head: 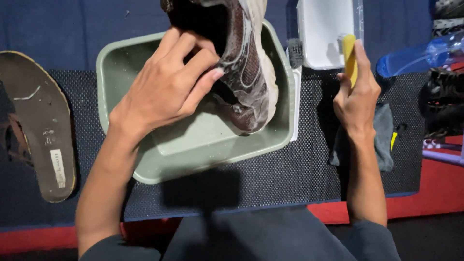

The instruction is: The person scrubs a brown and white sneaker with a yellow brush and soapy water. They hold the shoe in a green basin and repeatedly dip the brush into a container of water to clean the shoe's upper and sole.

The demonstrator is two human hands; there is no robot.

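The left hand (pixel 166 89) grips a soapy brown mesh sneaker (pixel 241 63) over the green plastic basin (pixel 203 150). Right of it, the right hand (pixel 357 99) clasps a yellow-handled brush (pixel 349 63) near the white tub (pixel 324 34).

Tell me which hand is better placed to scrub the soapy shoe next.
Probably the right hand: it grips the yellow brush beside the white container and is free to swing over. The left hand is occupied holding the sudsy shoe above the green basin.
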